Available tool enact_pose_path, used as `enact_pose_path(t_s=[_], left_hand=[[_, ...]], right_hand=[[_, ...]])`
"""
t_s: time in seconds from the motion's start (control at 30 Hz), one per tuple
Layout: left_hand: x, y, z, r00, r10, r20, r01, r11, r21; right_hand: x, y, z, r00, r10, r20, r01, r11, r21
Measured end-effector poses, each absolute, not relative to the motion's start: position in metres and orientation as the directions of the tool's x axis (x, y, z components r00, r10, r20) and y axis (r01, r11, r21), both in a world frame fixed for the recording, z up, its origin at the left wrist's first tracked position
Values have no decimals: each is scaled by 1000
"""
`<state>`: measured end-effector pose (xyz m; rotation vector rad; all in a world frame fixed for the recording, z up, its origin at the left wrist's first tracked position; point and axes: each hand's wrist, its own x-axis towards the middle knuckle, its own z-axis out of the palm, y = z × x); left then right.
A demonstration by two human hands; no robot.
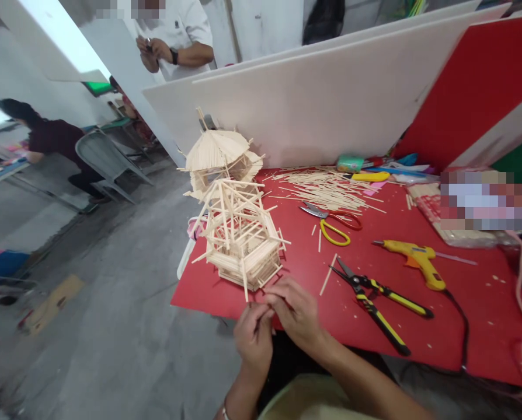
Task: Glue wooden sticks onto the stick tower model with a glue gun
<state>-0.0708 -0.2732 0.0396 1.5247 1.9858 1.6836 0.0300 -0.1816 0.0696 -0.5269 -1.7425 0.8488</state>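
1. The front stick frame [230, 260] stands upright on the red worktop [302, 262], near its edge, just ahead of both hands. Its layered lower walls are built up, and sloping sticks meet at its top.
2. Those upper slopes are open, with wide gaps between the sticks. Several ends jut past the walls, so the frame looks partly built.
3. The rear stick structure [219, 149], behind it, has closely laid sticks covering its roof. By that comparison, the front one's upper covering looks undone.
4. The left hand [253, 335] and right hand [296, 306] meet beside the frame's near corner, fingers drawn together in pinches; whether anything small lies between the fingertips, I cannot tell.
5. Many loose sticks [326, 188] lie unused behind the scissors [321, 215]. The long-nosed snips [356, 281] and glue gun [412, 252] rest unheld to the right.
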Motion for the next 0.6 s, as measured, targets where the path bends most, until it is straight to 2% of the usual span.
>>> enact_pose_path(t_s=[0.17,0.27,0.37,0.5,0.6], left_hand=[[-68,-259,48,-294,834,468,612,-211,762],[-70,-245,54,-163,884,439,540,-292,789],[-68,-233,59,-65,881,468,438,-396,807],[-47,-231,61,-63,845,530,348,-480,806],[-22,-245,63,-125,859,496,239,-459,856]], right_hand=[[35,-171,89,-301,703,644,15,679,-734],[36,-170,95,-253,740,623,22,649,-761],[41,-176,94,-175,814,554,44,568,-822],[56,-195,93,-110,833,542,100,552,-828],[73,-213,96,-101,803,587,159,595,-788]])
